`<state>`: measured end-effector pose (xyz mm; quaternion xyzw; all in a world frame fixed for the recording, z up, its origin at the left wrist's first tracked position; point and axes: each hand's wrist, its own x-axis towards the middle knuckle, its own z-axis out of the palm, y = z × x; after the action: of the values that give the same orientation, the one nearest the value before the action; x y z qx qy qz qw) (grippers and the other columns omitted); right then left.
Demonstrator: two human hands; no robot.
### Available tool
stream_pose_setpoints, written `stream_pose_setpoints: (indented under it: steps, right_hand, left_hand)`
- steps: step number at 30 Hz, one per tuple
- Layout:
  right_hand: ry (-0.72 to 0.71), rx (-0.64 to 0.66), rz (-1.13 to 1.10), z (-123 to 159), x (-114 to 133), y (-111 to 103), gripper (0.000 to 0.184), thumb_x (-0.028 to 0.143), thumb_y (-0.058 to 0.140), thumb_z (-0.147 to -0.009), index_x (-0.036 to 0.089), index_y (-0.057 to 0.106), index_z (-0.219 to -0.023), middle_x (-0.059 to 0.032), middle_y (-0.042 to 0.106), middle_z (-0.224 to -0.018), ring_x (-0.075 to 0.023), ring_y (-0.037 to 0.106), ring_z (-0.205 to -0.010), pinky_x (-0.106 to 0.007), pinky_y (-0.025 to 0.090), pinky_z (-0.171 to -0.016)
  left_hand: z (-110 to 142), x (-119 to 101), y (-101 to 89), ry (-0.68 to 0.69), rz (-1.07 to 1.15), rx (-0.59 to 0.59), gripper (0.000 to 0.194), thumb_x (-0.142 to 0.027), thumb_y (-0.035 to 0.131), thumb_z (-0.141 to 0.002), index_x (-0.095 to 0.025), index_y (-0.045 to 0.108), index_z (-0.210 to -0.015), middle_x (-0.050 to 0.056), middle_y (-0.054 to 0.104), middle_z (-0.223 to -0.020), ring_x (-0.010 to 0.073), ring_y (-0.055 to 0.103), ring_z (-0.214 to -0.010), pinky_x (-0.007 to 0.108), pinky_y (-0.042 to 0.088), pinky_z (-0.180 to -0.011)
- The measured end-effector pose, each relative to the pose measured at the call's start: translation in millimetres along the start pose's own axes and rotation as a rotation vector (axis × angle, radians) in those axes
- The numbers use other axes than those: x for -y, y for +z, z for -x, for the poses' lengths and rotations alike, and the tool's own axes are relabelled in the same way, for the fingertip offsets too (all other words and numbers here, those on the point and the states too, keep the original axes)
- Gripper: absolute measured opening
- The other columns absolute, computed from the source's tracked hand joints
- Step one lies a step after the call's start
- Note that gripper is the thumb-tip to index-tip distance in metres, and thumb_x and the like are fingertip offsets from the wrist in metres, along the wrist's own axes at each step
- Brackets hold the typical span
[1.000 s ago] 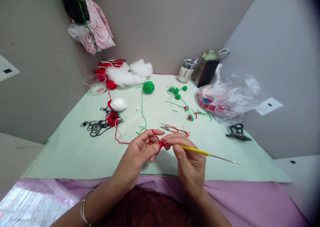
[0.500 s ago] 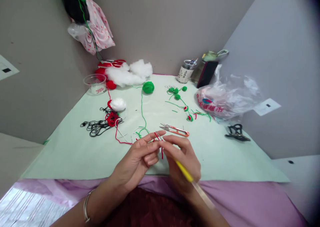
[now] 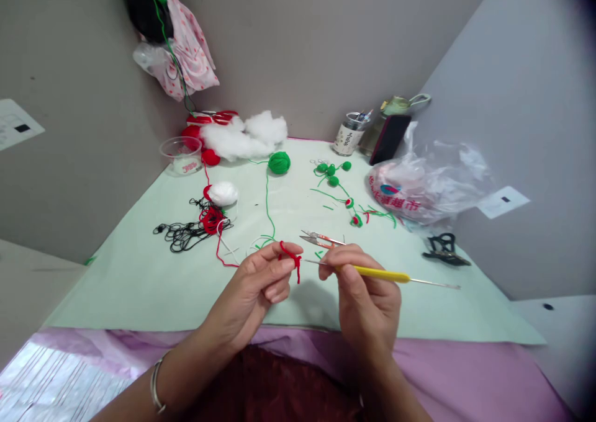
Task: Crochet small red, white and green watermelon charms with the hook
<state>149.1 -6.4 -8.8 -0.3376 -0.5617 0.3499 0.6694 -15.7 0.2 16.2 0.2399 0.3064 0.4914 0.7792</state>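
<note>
Between thumb and fingers, my left hand (image 3: 261,279) pinches a small piece of red yarn (image 3: 298,265), its short tail hanging down and a strand over the index finger. My right hand (image 3: 365,291) grips a crochet hook (image 3: 379,273) by its yellow handle. The hook's thin metal tip points left at the red yarn; whether it touches cannot be made out. Just behind my right fingers lies a pair of thread snips (image 3: 321,239), partly covered by the hand. A red strand runs left across the table to a tangle of red yarn (image 3: 212,221).
White yarn (image 3: 222,193) and black cord (image 3: 179,234) lie at left, below white stuffing (image 3: 242,138) and a clear tub (image 3: 181,161). A green yarn ball (image 3: 279,162) sits mid-table. At right are small green crocheted pieces (image 3: 333,180), a plastic bag (image 3: 419,183) and a black claw clip (image 3: 444,250).
My right hand has moved right, away from my left. The crochet hook has swung from slanting down toward me to nearly level. The red yarn now shows more clearly at my left fingertips.
</note>
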Motion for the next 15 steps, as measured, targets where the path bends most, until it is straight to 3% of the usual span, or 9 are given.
stream_pose_setpoints:
  steps: [15]
  right_hand:
    - [-0.029, -0.014, 0.107, 0.5, 4.7, -1.4, 0.021, 0.019, 0.059, -0.104, 0.026, 0.078, -0.101, -0.0022, 0.069, -0.084, -0.0200, 0.062, -0.080, -0.038, 0.050, -0.078]
  left_hand:
    - [-1.6, 0.9, -0.5, -0.006, -0.020, 0.007, 0.014, -0.022, 0.087, -0.082, -0.014, 0.079, -0.090, -0.009, 0.040, -0.060, 0.0027, 0.024, -0.049, 0.017, 0.025, -0.049]
